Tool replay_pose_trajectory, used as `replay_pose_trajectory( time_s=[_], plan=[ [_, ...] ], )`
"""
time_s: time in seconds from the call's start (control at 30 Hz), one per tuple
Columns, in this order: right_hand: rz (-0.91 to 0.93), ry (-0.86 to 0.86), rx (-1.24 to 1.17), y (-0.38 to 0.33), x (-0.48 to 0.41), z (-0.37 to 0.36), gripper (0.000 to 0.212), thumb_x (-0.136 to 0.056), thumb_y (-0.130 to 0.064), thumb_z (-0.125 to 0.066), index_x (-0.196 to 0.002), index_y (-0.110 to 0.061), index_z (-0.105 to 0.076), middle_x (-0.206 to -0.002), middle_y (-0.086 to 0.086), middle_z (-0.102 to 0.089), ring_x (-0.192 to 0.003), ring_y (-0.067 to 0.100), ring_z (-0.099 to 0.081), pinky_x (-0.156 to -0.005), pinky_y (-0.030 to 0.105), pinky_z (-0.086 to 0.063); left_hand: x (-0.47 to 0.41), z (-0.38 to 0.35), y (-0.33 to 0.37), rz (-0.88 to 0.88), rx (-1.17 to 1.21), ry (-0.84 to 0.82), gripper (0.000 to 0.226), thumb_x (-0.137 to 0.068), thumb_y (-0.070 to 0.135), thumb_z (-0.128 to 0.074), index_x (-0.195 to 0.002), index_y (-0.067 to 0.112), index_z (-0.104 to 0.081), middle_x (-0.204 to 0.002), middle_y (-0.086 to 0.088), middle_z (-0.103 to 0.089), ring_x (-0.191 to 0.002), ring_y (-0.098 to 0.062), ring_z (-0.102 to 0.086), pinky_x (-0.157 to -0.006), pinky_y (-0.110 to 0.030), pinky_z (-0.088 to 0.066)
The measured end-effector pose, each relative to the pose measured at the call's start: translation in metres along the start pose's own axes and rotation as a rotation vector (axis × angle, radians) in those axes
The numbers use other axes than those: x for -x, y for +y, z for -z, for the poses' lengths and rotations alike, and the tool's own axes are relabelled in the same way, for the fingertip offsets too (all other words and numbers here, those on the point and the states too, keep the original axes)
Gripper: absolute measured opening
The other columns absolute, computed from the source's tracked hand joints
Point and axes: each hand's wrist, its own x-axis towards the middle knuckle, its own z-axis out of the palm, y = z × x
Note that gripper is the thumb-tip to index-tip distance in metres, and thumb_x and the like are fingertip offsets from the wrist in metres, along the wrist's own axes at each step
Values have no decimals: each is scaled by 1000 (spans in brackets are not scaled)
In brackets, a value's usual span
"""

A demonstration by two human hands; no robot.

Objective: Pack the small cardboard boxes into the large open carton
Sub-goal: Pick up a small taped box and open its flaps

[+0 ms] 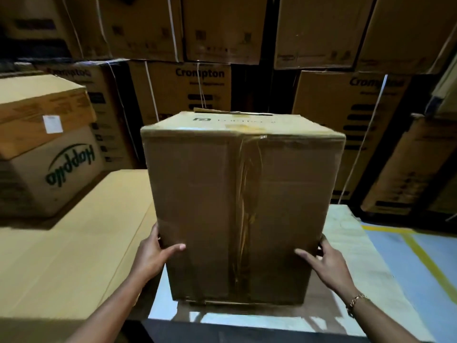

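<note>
One big carton (pixel 243 206) upright on the table (pixel 346 224), taped seam facing the person. Left hand (pixel 154 253) and right hand (pixel 326 258) each clasp a lower side edge, thumbs on the near face.

Risk: the grip sits low on a tall box, so it may tip away or slip.

Count: one carton held; left of it, a printed box (pixel 49 174) with a second box (pixel 42 107) on top; no small boxes in view.
</note>
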Motion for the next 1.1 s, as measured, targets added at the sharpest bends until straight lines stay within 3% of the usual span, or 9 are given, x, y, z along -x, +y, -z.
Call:
replay_pose_trajectory(
  time_s=[0.17,0.3,0.4,0.47,0.6,0.77,0.9,1.03,1.1],
  plan=[
    [-90,-88,75,12,1,-8,43,-91,-43,-71,-124,-59,-49,-101,-14,-75,-80,16,-69,-58,39,-54,3,-13,-15,75,-82,3,75,-88,23,-79,-151,22,-39,-139,-5,-63,-124,-27,-63,-104,-42,-51],
    [-135,-130,-185,-17,-16,34,45,-93,0,-59,-108,-40,-71,-115,-4,-76,-93,22,-73,-78,50,-60,-10,20,6,47,60,-83,50,-96,1,-60,-139,24,-53,-130,-4,-65,-120,-25,-62,-106,-51,-49],
    [-238,-56,-558,-62,-39,86,24,-103,-15,-51,-103,-20,-74,-117,8,-74,-98,23,-71,-88,51,-59,-13,61,64,44,355,9,30,-105,4,-41,-116,21,-63,-117,-11,-67,-112,-31,-62,-94,-49,-52],
    [-247,-27,-689,-102,-57,117,25,-103,-32,-51,-95,-20,-72,-101,5,-69,-85,20,-63,-73,38,-57,-22,88,105,32,502,27,31,-108,21,-35,-111,17,-66,-123,-17,-67,-111,-33,-61,-89,-49,-52],
    [-200,-136,-466,-172,-95,150,53,-91,-68,-54,-116,-25,-72,-108,5,-70,-98,25,-61,-81,39,-44,-56,124,161,95,452,-145,63,-87,73,-54,-125,25,-65,-117,-12,-72,-110,-33,-65,-95,-56,-51],
    [-327,-261,-369,-216,-115,150,51,-90,-57,-65,-106,-9,-71,-82,9,-75,-67,21,-69,-59,29,-55,-95,129,187,161,373,-227,70,-71,57,-80,-120,9,-64,-112,-17,-73,-103,-32,-68,-89,-44,-54],
    [-305,-209,-372,-216,-129,147,51,-89,-53,-67,-113,-7,-69,-92,11,-72,-75,24,-67,-69,33,-52,-111,124,184,113,441,-243,75,-67,53,-82,-121,3,-65,-104,-16,-74,-90,-27,-68,-75,-36,-54],
    [-171,-174,-457,-204,-124,141,71,-67,-62,-79,-118,-15,-67,-98,6,-76,-80,22,-72,-70,32,-54,-112,118,167,-33,442,-261,99,-40,63,-91,-121,10,-67,-112,-14,-75,-99,-29,-69,-88,-41,-52],
    [-85,-155,-547,-190,-119,131,81,-57,-54,-90,-124,-17,-64,-107,3,-78,-87,18,-75,-69,29,-60,-109,110,152,-112,500,-296,79,-58,47,-89,-128,21,-63,-120,-12,-73,-104,-27,-70,-92,-41,-53]
  ],
)
